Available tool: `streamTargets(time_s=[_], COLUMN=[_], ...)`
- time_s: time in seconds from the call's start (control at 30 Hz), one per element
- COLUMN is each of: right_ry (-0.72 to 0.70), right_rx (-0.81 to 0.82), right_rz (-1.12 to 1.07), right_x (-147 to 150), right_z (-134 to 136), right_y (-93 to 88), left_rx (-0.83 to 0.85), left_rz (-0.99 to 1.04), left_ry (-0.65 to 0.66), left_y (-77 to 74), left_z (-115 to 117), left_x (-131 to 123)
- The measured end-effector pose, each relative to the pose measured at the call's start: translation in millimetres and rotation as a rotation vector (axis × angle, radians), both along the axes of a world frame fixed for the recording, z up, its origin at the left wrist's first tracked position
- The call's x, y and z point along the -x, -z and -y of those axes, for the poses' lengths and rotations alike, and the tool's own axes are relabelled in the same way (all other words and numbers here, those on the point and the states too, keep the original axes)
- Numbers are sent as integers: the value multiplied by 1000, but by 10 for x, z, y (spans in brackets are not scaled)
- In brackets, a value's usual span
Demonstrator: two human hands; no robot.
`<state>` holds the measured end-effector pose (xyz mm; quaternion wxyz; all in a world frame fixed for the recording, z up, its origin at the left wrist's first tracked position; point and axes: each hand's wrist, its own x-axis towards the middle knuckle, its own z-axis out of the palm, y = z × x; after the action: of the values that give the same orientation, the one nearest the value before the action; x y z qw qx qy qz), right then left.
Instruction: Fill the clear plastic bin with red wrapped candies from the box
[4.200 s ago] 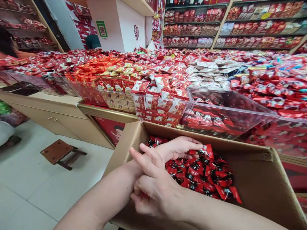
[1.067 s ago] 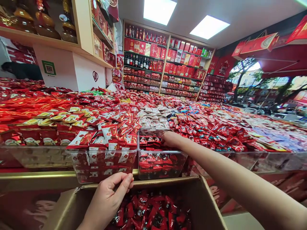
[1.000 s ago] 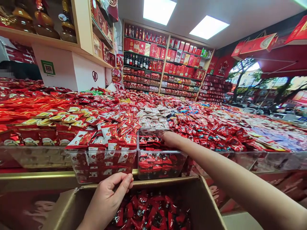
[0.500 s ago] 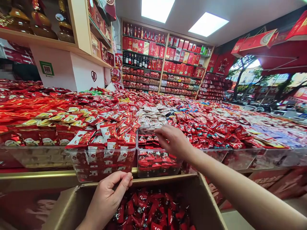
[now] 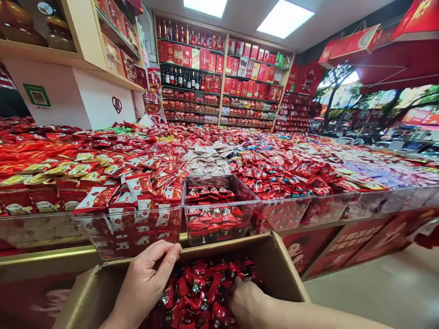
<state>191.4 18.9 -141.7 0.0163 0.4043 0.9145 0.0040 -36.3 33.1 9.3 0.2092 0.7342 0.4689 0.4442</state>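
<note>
A cardboard box [image 5: 274, 256] stands in front of me, holding many small red-wrapped candies [image 5: 202, 288]. My right hand [image 5: 248, 299] reaches down into it, with its fingers sunk among the candies and mostly hidden. My left hand [image 5: 151, 269] is over the box's left part, with thumb and forefinger pinched together near the far rim. What lies in that pinch, if anything, is hidden. Just beyond the box is a clear plastic bin [image 5: 219, 233], partly filled with neat rows of red packets [image 5: 212, 214].
To its left, another clear bin [image 5: 130, 237] is heaped with red and white packets. Mounds of wrapped sweets [image 5: 288, 164] spread across the counter. Bottles and red gift boxes fill the back shelves [image 5: 192, 64]. A wooden cabinet [image 5: 85, 45] juts out at upper left.
My right hand has moved from above the clear bin down into the candies in the box. My left hand stays pinched near the rim. The view has shifted slightly right.
</note>
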Motion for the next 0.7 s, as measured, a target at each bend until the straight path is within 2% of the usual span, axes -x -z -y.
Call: streamTargets(time_s=[0.1, 0.2, 0.27, 0.4, 0.5, 0.6, 0.7], right_ry=[-19, 28, 117, 226, 239, 273, 331], right_rx=[13, 73, 172, 433, 641, 825, 882], right_rz=[205, 167, -15, -660, -1002, -1260, -1417], right_x=[65, 78, 41, -11, 57, 170, 237], right_z=[0, -26, -57, -106, -110, -94, -66], right_y=[-265, -631, -913, -1391, -1513, -1465, -1408], left_rx=[-8, -21, -4, 196, 381, 530, 677], left_rz=[2, 24, 32, 9, 82, 216, 343], left_ry=[13, 109, 159, 169, 237, 255, 201], left_y=[-9, 3, 11, 15, 17, 28, 36], left_z=[4, 43, 90, 171, 186, 177, 173], left_x=[19, 13, -31, -193, -293, -332, -339])
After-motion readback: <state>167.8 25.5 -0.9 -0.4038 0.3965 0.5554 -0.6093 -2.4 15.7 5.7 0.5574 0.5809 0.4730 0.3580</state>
